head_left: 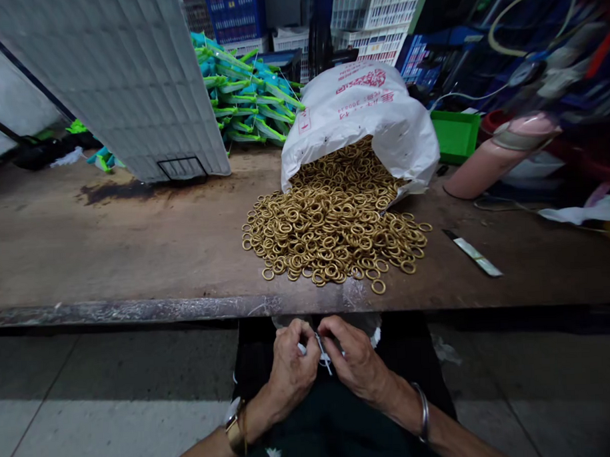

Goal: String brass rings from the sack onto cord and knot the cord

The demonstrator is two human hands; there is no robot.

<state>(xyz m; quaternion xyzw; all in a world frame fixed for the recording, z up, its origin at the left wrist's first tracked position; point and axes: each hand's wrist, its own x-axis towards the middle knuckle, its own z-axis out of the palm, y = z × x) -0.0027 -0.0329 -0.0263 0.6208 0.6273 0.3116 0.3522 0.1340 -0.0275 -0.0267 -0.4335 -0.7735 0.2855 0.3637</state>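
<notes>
My left hand [295, 357] and my right hand [358, 360] are close together over my lap, just below the table's front edge. The fingers of both are curled in, pinching a thin white cord-like piece [325, 361] that shows between them. Its exact kind is too small to make out. White material partly shows behind the hands. On the table beyond lies a heap of gold-coloured rings [335, 234], spilling from the mouth of a white printed sack [351, 113]. Neither hand touches the rings.
A utility knife [472, 252] lies right of the rings on the wooden table [110, 255]. A tall grey-white panel [144, 81] stands at left, beside a stack of green and blue pieces [250, 97]. A pink bottle [502, 151] and a green tray [456, 136] are at right.
</notes>
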